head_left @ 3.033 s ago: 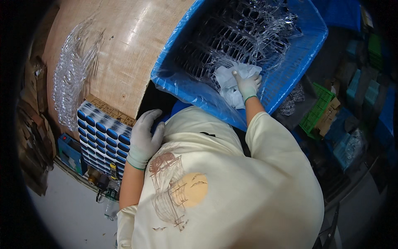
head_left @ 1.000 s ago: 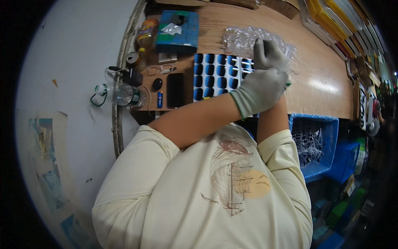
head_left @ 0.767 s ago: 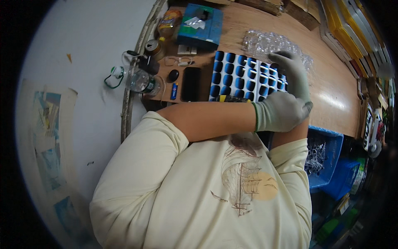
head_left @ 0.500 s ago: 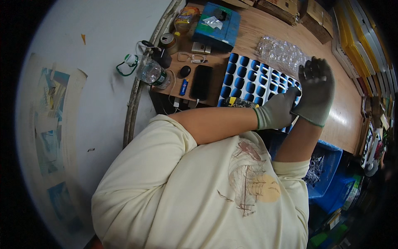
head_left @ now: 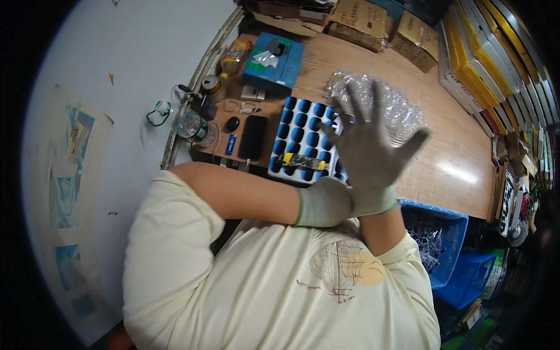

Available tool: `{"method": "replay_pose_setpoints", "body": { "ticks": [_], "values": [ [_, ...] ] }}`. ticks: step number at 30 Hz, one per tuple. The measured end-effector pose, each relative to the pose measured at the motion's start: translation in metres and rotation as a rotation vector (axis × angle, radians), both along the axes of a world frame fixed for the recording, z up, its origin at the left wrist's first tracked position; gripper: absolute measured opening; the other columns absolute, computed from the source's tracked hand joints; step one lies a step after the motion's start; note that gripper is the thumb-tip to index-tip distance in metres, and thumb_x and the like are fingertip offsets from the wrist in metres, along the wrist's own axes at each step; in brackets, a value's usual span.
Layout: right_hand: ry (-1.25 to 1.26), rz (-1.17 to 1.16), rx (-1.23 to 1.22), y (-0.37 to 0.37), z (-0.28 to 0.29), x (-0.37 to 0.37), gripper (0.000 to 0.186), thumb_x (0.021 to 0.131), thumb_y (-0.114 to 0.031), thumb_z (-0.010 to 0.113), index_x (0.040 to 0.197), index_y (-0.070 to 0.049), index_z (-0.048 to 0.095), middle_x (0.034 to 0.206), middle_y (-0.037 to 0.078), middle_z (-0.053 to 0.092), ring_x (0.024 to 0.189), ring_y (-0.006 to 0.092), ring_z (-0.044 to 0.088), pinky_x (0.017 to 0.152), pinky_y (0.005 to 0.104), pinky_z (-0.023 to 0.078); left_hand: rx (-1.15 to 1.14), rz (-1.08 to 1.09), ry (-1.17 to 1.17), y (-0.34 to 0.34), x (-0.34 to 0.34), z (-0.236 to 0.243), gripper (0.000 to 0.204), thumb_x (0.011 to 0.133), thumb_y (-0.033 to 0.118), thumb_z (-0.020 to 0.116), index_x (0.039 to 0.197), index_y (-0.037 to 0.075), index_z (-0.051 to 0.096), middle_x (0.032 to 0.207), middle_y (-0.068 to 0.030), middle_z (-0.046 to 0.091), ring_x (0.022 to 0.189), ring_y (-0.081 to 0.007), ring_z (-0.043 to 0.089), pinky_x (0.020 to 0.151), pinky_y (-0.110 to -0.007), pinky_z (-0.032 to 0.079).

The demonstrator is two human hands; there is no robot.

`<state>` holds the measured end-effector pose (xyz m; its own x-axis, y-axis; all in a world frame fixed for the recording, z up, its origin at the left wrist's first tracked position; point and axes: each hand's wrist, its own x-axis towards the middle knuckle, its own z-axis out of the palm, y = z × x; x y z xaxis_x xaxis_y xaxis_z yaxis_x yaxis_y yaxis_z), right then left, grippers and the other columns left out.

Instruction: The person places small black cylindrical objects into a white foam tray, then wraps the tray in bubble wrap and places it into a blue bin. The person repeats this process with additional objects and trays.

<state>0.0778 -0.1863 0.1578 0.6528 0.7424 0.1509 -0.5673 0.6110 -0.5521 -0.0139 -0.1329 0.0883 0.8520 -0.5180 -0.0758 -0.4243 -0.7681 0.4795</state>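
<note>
I wear grey-green knitted work gloves on both hands. My right hand (head_left: pixel 370 143) is raised over the table with its palm toward me, fingers and thumb spread wide, and nothing in it. At its wrist, my left hand (head_left: pixel 328 202) is curled against the cuff of the right glove (head_left: pixel 376 201); its fingertips are hidden behind that wrist. Just beyond the hands lies a white tray (head_left: pixel 298 137) with rows of dark blue-black rounded pieces. A yellow and black patterned strip (head_left: pixel 302 161) rests across its near part. My right hand covers the tray's right side.
A crumpled clear plastic bag (head_left: pixel 402 111) lies behind my right hand. Left of the tray are a phone (head_left: pixel 253 137), a blue lighter-sized tube (head_left: pixel 231 144), a water bottle (head_left: pixel 194 128) and a blue box (head_left: pixel 273 64). Cardboard boxes (head_left: pixel 359 24) stand at the back; a blue crate (head_left: pixel 452 239) is at right.
Both hands have come left and nearer my body. My right hand has turned its palm to me and spread its fingers; my left hand has moved from its lower palm to its wrist.
</note>
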Motion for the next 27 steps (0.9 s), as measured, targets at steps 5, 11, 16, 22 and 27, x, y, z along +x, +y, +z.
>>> {"method": "replay_pose_setpoints", "body": {
  "ticks": [5,11,16,22,27],
  "values": [
    [-0.111,0.105,-0.010,0.002,-0.021,0.032,0.104,0.085,-0.090,0.016,0.145,-0.011,0.047,0.144,0.018,0.052,0.131,0.0353,0.049,0.109,0.0545,0.037,0.211,0.081,0.107,-0.007,0.015,0.029,0.020,0.088,0.014,0.061,0.103,0.006,0.072,0.106,-0.0151,0.072,0.093,-0.0304,0.073,0.072,-0.043,0.058],
    [-0.063,-0.116,-0.049,-0.038,-0.011,0.090,0.080,0.100,-0.067,0.024,0.113,-0.001,0.066,0.109,0.018,0.070,0.104,0.0318,0.065,0.096,0.0468,0.048,-0.250,0.291,-0.228,-0.049,0.053,0.006,0.017,0.086,0.021,0.064,0.092,0.006,0.066,0.091,-0.0151,0.068,0.078,-0.0316,0.069,0.067,-0.043,0.056],
    [-0.593,-0.074,-0.676,-0.057,-0.045,0.112,0.055,0.105,-0.045,0.042,0.112,0.004,0.065,0.108,0.015,0.071,0.099,0.0267,0.067,0.095,0.0417,0.050,-0.336,0.125,-0.156,-0.033,0.037,-0.014,0.024,0.087,0.023,0.064,0.105,0.007,0.065,0.097,-0.0135,0.066,0.086,-0.0324,0.068,0.076,-0.043,0.055],
    [-0.834,-0.199,-0.946,-0.054,-0.074,0.052,0.024,0.093,-0.024,0.067,0.103,-0.002,0.067,0.086,0.006,0.066,0.079,0.0158,0.060,0.071,0.0303,0.051,-1.502,0.936,0.173,0.057,0.071,-0.065,0.016,0.096,0.022,0.057,0.091,0.007,0.063,0.079,-0.0029,0.063,0.069,-0.0153,0.063,0.064,-0.029,0.053],
    [-1.465,-0.466,-0.856,0.015,-0.089,-0.015,0.023,0.084,-0.014,0.070,0.103,-0.003,0.065,0.095,0.016,0.063,0.095,0.0374,0.062,0.076,0.0450,0.054,-1.979,1.238,0.083,0.110,0.124,-0.070,0.013,0.096,0.018,0.056,0.088,0.009,0.057,0.074,-0.0016,0.059,0.061,-0.0119,0.056,0.053,-0.025,0.045]
  ]
}}
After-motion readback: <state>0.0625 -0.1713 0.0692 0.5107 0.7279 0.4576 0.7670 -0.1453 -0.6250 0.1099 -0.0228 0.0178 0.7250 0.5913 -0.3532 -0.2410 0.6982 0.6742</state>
